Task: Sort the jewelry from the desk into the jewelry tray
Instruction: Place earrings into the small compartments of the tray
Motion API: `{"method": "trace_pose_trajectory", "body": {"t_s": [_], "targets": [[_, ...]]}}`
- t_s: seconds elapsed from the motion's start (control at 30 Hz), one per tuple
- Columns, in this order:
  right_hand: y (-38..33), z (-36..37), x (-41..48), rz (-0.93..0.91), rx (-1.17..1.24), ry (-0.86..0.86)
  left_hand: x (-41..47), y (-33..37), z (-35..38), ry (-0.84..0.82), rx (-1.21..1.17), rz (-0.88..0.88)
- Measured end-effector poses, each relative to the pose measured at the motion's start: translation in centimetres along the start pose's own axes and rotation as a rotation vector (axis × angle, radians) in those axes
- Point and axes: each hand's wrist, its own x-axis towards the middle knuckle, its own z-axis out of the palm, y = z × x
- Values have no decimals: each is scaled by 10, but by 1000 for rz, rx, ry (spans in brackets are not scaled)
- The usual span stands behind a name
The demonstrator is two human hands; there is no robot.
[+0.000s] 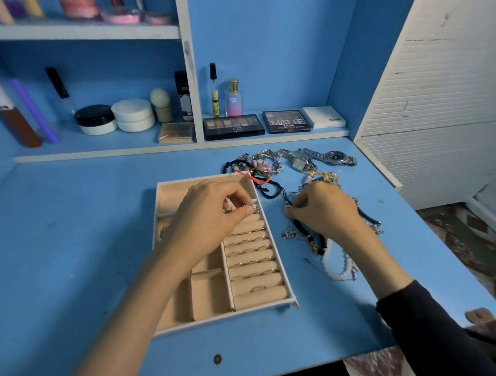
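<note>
Jewelry tray (224, 318) with rings (258, 288) inside

Cool, even light of middling brightness fills the scene, with no hard glare. Shadows are soft and sit close under the left hand (211, 212) and right hand (325, 211) on the blue counter (68, 237), so the light seems to come from above. The centre is fairly sharp, but the things on the upper shelf (86, 31) are smeared and out of focus. Wide-angle bending curves the shelf lines and the counter's edges, most of all toward the corners. Below the counter's front edge it is dark.
</note>
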Motion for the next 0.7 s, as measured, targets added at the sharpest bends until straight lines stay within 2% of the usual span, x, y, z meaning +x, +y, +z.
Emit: {"method": "trace_pose_trajectory", "body": {"t_s": [0.1, 0.37, 0.53, 0.7], "targets": [[0, -2, 3, 8, 55, -22, -2, -3, -3, 18, -11, -13], [0, 5, -4, -103, 154, 59, -7, -15, -19, 107, -50, -65], [-9, 4, -11, -194, 459, 147, -10, -28, -32, 141, -34, -105], [-27, -3, -15, -255, 606, 137, -11, -37, -38, 77, 19, -131]]}}
